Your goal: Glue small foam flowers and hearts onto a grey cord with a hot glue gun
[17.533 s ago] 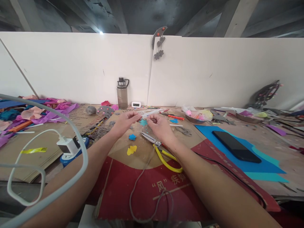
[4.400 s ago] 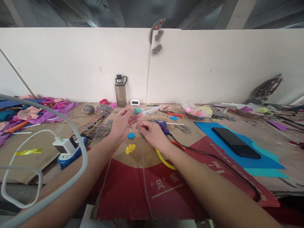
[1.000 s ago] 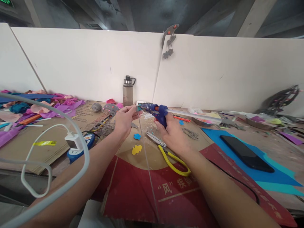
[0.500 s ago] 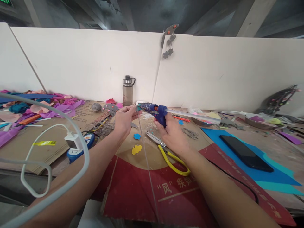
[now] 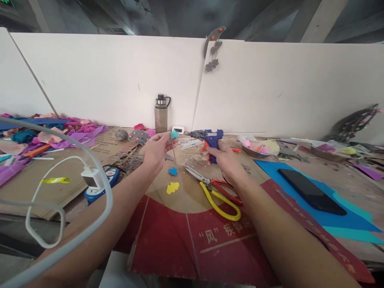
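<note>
My left grip (image 5: 155, 151) pinches a lobed turquoise cutout (image 5: 174, 135), presumably baring it toward my right grip (image 5: 225, 159), clamped on a blue plastic glue gun (image 5: 212, 138).

Beyond the left hand (image 5: 154, 152) stands 1 water bottle (image 5: 161, 120) with a black cap, just beside a white digital clock (image 5: 181, 130). Left of that hand, a white charger (image 5: 92, 178) sits on a blue power strip (image 5: 96, 195); farther left lies crumpled coloured paper (image 5: 45, 137). Right of the right hand (image 5: 223, 158), 1 black smartphone (image 5: 310, 191) rests on a blue sheet (image 5: 357, 218), and beyond are 2 shallow bowls (image 5: 254, 153). A grey crescent ornament (image 5: 213, 36) hangs above both hands.
</note>
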The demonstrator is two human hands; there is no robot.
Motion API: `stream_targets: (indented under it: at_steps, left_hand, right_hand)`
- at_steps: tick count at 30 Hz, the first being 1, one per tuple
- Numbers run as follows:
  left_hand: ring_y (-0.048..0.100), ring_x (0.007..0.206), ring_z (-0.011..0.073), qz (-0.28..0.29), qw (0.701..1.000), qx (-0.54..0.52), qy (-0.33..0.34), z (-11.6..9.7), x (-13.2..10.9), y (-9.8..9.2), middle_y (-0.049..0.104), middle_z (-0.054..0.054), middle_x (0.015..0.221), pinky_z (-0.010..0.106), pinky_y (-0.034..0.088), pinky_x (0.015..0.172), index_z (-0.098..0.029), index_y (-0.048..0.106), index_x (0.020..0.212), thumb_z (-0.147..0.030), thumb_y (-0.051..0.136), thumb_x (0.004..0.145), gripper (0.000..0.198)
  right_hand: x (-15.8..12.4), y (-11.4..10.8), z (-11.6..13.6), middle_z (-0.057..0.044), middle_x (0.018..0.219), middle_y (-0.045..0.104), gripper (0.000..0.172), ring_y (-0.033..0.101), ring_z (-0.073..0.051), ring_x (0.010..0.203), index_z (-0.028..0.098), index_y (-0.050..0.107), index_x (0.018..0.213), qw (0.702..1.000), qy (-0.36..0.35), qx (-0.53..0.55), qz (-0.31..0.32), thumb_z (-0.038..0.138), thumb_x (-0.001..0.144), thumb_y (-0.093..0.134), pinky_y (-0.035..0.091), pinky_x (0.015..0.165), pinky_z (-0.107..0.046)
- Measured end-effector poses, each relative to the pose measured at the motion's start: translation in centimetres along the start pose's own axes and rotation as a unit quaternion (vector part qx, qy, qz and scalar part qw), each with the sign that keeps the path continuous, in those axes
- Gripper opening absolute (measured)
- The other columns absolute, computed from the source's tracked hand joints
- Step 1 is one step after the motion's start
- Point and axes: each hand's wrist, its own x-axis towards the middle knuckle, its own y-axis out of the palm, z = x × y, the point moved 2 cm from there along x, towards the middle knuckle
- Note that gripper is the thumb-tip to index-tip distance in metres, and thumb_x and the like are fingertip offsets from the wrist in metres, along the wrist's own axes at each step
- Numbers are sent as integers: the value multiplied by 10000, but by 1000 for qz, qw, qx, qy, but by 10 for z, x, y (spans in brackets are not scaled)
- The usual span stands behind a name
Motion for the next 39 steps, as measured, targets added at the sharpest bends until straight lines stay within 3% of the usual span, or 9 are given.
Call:
stream_targets:
  at_steps: [5,10,12,15,17,19,24,30,39]
  left_hand:
    - [675,675,154,10,992,86,88,0,-3,3,693,43,746,274,534,644,-141,663,763,-310,697,704,181]
    - [642,668,144,34,947,227,224,-4,-14,8,672,24,716,257,502,655,-178,687,776,-286,658,741,118]
    - [632,696,142,52,927,263,261,-6,-19,10,679,30,759,258,496,690,-193,699,793,-248,633,758,93]
    - [610,728,138,69,905,299,296,-11,-27,14,684,26,823,251,486,714,-221,711,766,-182,644,728,86]
    - [603,747,139,75,903,303,296,-13,-29,16,685,24,838,247,481,728,-232,715,741,-149,663,698,107]
    - [604,760,140,78,905,301,291,-13,-31,18,684,25,838,245,477,740,-232,717,730,-136,676,682,115]
    - [630,706,141,57,926,283,244,-9,-32,19,682,24,767,243,486,683,-203,711,759,-214,672,725,53]
    - [659,643,140,82,963,211,143,1,-32,21,683,23,753,254,538,615,-157,679,775,-319,678,742,165]
    - [663,655,137,113,989,82,49,11,-31,25,666,12,709,292,570,670,-147,660,731,-326,731,685,198]
  right_hand:
    - [14,-11,-24,-108,810,671,92,630,-219,765,188,535,733,944,110,-310,32,267,778,520,471,665,-310]
    - [11,-19,-16,-167,873,653,170,583,-303,988,181,543,701,901,-19,-428,-64,320,795,569,418,886,-446]
    - [1,-11,-1,-131,863,636,169,582,-274,944,192,524,761,932,-108,-329,-109,345,833,519,430,871,-462]
    - [-16,15,19,-44,891,615,184,599,-181,828,226,462,858,991,-131,-13,-33,399,833,521,481,805,-389]
    - [-26,34,29,-5,884,613,248,608,-145,770,243,406,879,980,-68,180,52,388,782,582,503,744,-342]
    - [-32,46,34,44,763,571,313,565,-115,654,250,396,900,963,-30,258,77,356,734,640,490,644,-286]
    - [-28,44,28,60,699,472,224,390,-82,549,228,482,830,979,-61,197,6,345,724,641,340,470,-209]
    - [-21,37,22,48,654,493,123,392,-93,573,198,560,766,984,-128,116,-53,313,756,604,349,553,-236]
    - [-19,37,20,37,633,530,162,421,-101,584,177,589,705,984,-83,142,-61,334,711,625,354,572,-247]
